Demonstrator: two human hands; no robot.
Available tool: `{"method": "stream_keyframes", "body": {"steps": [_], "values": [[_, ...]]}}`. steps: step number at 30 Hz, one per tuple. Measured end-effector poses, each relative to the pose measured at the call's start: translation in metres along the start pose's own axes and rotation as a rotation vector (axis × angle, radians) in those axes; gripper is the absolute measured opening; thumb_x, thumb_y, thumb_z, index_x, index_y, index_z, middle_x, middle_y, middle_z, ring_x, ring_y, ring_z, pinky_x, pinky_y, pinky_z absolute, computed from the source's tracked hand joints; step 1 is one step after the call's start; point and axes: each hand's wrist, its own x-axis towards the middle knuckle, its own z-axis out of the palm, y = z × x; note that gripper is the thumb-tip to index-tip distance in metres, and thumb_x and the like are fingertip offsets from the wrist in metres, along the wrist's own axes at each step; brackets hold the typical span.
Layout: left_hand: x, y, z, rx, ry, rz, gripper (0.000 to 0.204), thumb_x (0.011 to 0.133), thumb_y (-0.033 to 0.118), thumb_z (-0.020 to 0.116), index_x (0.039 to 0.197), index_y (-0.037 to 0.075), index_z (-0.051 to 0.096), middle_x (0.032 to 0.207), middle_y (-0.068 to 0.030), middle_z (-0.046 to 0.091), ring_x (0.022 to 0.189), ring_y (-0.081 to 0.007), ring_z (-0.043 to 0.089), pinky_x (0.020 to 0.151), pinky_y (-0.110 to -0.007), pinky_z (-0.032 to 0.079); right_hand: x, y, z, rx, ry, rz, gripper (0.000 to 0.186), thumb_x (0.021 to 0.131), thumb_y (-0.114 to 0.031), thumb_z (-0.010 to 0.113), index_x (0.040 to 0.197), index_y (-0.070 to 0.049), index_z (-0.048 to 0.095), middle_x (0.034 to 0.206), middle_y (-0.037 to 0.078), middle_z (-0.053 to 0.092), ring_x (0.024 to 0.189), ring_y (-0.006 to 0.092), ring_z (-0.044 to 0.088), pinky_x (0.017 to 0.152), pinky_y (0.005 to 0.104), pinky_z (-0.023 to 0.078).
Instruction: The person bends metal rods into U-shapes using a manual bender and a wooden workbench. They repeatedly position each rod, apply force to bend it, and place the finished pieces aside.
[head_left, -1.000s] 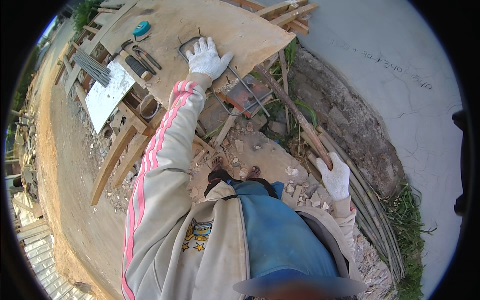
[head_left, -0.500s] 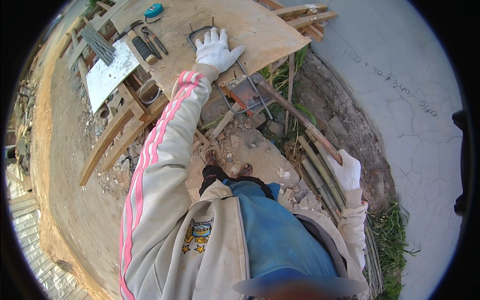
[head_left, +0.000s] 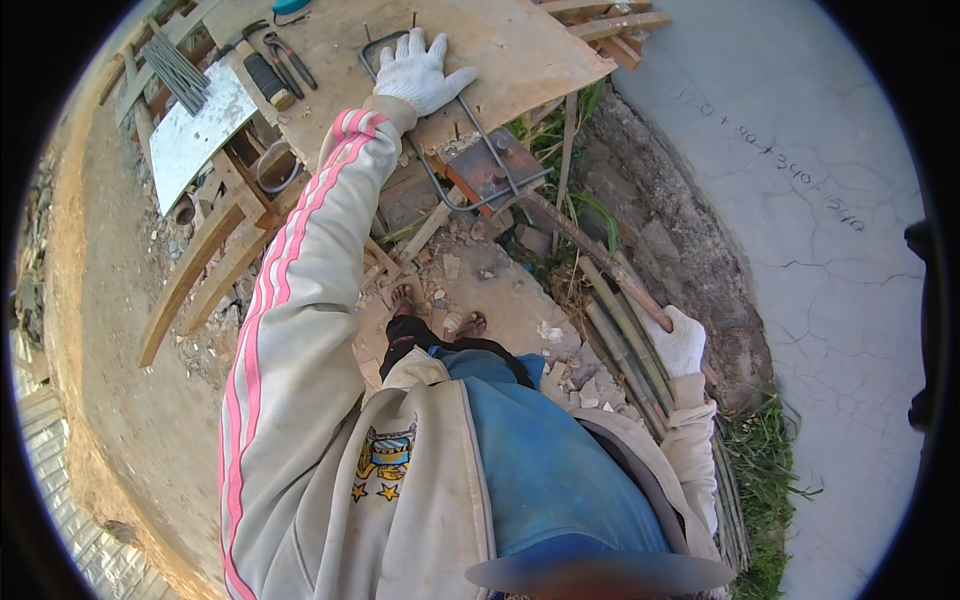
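Observation:
My left hand [head_left: 418, 78], in a white knit glove, lies flat with fingers spread over a bent steel rod frame [head_left: 487, 137]. The frame rests partly on a wooden board [head_left: 540, 62] and runs past its near edge, over a rusty metal block [head_left: 508, 158]. My right hand [head_left: 682, 342], also gloved, is wrapped round the near end of a long rusty metal bar [head_left: 597, 256]. The bar's far end is beside the block, close to the frame's corner; whether it grips the rod I cannot tell. Nails stand upright in the board.
Pincers [head_left: 290, 62], a tool with a black-wrapped handle [head_left: 266, 80] and a teal tape measure [head_left: 290, 5] lie on the board. Left are a bundle of short rods [head_left: 175, 76] and a white sheet [head_left: 200, 140]. Poles [head_left: 628, 350] lie right, beside a grey cracked surface [head_left: 800, 200]. Rubble covers the ground.
The bar's far end has swung nearer to me, uncovering more of the block. My right hand keeps its grip, and my left hand stays flat on the frame. The whole view has shifted slightly.

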Motion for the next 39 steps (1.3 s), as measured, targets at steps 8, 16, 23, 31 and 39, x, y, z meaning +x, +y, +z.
{"method": "stream_keyframes", "body": {"steps": [8, 16, 23, 31, 39], "values": [[0.001, -0.002, 0.010, -0.040, 0.057, 0.001, 0.084, 0.095, 0.072, 0.048, 0.152, 0.010, 0.050, 0.158, -0.0282, 0.039, 0.147, -0.0445, 0.037, 0.120, -0.057, 0.026, 0.065, 0.019, -0.018, -0.147, 0.003, -0.156, 0.031, 0.081, -0.036, 0.079, 0.078, -0.010, 0.063, 0.072, 0.018, 0.062, 0.074, 0.0428, 0.064, 0.063, 0.0475, 0.049], [0.001, -0.002, 0.014, -0.045, 0.063, -0.014, 0.086, 0.096, 0.072, 0.048, 0.155, 0.011, 0.048, 0.161, -0.0283, 0.036, 0.148, -0.0459, 0.036, 0.122, -0.057, 0.024, 0.123, 0.026, -0.046, -0.251, 0.028, -0.325, 0.030, 0.079, -0.033, 0.080, 0.077, -0.009, 0.061, 0.072, 0.016, 0.062, 0.072, 0.0410, 0.064, 0.063, 0.0477, 0.049], [0.002, -0.003, 0.018, -0.041, 0.076, -0.020, 0.085, 0.096, 0.073, 0.048, 0.156, 0.012, 0.048, 0.161, -0.0275, 0.037, 0.146, -0.0488, 0.038, 0.122, -0.058, 0.026, 0.137, 0.030, -0.045, -0.257, 0.028, -0.364, 0.030, 0.077, -0.032, 0.081, 0.077, -0.010, 0.061, 0.073, 0.015, 0.063, 0.073, 0.0411, 0.064, 0.062, 0.0475, 0.048], [0.002, -0.003, 0.017, -0.023, 0.081, -0.010, 0.086, 0.095, 0.074, 0.047, 0.155, 0.012, 0.049, 0.159, -0.0282, 0.038, 0.146, -0.0464, 0.039, 0.122, -0.058, 0.025, 0.121, 0.026, -0.029, -0.177, 0.072, -0.311, 0.030, 0.081, -0.030, 0.078, 0.076, -0.008, 0.058, 0.071, 0.019, 0.059, 0.072, 0.0437, 0.061, 0.061, 0.0476, 0.046], [0.001, -0.004, 0.013, -0.083, 0.118, 0.021, 0.083, 0.094, 0.073, 0.049, 0.147, 0.010, 0.055, 0.156, -0.0292, 0.041, 0.144, -0.0454, 0.040, 0.119, -0.057, 0.028, 0.110, 0.021, -0.030, -0.260, 0.077, -0.210, 0.031, 0.089, -0.039, 0.074, 0.080, -0.011, 0.064, 0.077, 0.017, 0.066, 0.078, 0.0425, 0.066, 0.065, 0.0490, 0.050]]}}
